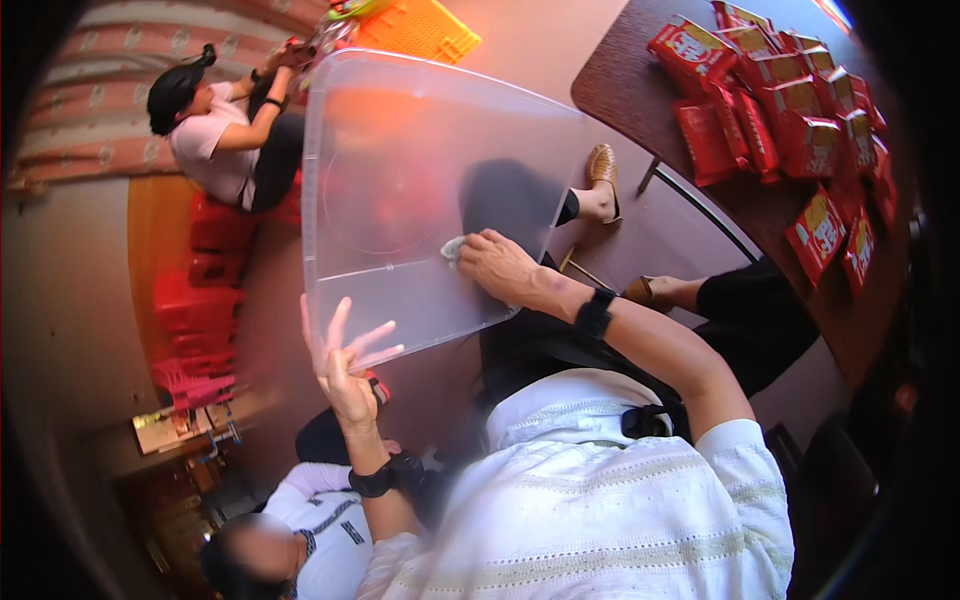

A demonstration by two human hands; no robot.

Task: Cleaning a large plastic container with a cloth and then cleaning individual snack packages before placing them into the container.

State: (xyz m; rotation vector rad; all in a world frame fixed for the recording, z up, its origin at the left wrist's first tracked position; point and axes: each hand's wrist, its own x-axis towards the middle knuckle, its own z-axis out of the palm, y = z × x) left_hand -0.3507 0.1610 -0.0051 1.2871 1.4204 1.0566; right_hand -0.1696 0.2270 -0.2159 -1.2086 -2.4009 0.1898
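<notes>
Nearest, the left hand props the near edge of a clear plastic lid with fingers spread. Just beyond, the right hand presses a small white cloth against the lid, fingers curled over it. Far right, red packets cover a dark surface.

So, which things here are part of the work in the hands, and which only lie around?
In hand:
- clear plastic lid, held up tilted
- left hand, steadying the lid's lower edge, fingers spread
- right hand, pressing a small white cloth on the lid

Lying about:
- red snack packets on the dark table
- orange crate
- red stools
</notes>
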